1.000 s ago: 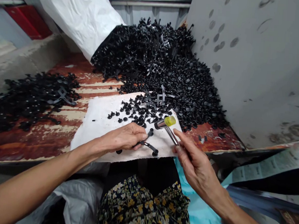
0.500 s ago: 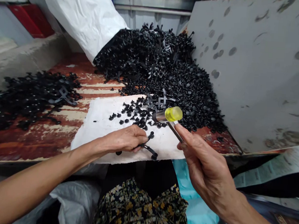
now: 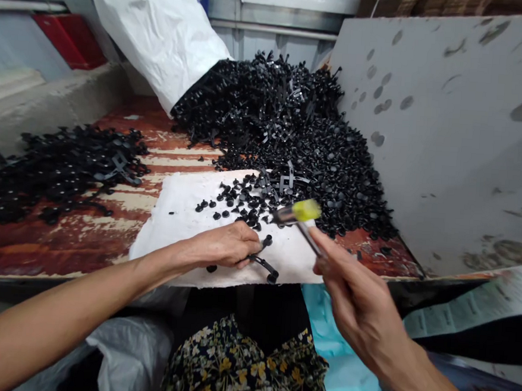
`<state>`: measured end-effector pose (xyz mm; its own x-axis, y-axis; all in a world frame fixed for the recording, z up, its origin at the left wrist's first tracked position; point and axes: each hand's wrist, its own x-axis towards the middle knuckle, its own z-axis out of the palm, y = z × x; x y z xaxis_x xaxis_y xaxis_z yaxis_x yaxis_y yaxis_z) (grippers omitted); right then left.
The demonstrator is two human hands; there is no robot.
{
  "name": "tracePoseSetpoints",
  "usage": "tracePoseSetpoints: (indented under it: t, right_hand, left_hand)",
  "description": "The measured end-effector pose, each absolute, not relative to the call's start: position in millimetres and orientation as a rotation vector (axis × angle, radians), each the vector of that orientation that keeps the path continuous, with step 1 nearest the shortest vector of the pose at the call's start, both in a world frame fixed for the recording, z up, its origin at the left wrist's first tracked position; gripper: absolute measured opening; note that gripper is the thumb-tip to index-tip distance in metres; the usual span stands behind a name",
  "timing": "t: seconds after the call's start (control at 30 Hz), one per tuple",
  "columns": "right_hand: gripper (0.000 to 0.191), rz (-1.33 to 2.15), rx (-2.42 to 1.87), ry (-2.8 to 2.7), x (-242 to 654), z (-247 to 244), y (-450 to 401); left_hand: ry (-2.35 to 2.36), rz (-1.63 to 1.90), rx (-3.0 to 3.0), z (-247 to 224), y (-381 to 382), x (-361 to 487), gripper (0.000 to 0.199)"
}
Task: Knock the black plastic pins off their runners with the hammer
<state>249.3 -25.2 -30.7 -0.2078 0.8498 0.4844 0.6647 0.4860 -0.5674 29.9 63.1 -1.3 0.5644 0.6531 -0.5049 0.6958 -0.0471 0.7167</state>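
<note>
R. hand (image 3: 365,298): fingers wrapped round metal-shafted, yellow-tipped mallet (image 3: 296,212), blurred. L. hand (image 3: 228,242): fingers pinched on black plastic strip bracket (image 3: 265,264), near front of white rectangular sheet (image 3: 175,237) — prob. for steadiness, round ends left exposed. Just beyond: small black plastic studs (image 3: 252,202), crowding sheet's far part. Farther: big black-parts heap (image 3: 292,126) — blocking back — & white crinkled sack (image 3: 160,39).

Your bench (image 3: 72,241): red-brown paint, worn to pale streaks. On your right, standing grey panel (image 3: 442,154), blotched dark, brown stacked layers (image 3: 428,5) behind its top edge. Ahead of you, ribbed pale wall (image 3: 292,46), horizontal rail (image 3: 277,29), white frame (image 3: 301,2) above. Your left: rough concrete ledge (image 3: 62,99), red box-like object (image 3: 70,39) by it.
</note>
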Motion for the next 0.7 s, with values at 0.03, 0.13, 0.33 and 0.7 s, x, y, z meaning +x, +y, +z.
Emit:
tracePoseSetpoints:
  t: [0.03, 0.13, 0.33, 0.7]
  right_hand:
    - [0.053, 0.285, -1.248, -1.923, 250, -33, -26]
    - [0.049, 0.335, -1.262, -2.052, 252, -36, -25]
    - [0.044, 0.487, -1.262, -1.924, 248, -39, -21]
    - [0.06, 1.424, -1.21, -0.574, 249, -46, -14]
  left_hand:
    - [1.122, -0.05, 1.742, -1, 63, 30, 0.03]
    - [1.115, -0.019, 1.705, -2, 63, 28, 0.029]
    - [1.042, 0.039, 1.685, -2, 59, 30, 0.029]
    - [2.058, 0.629, 1.996, 73, 123, -106, 0.028]
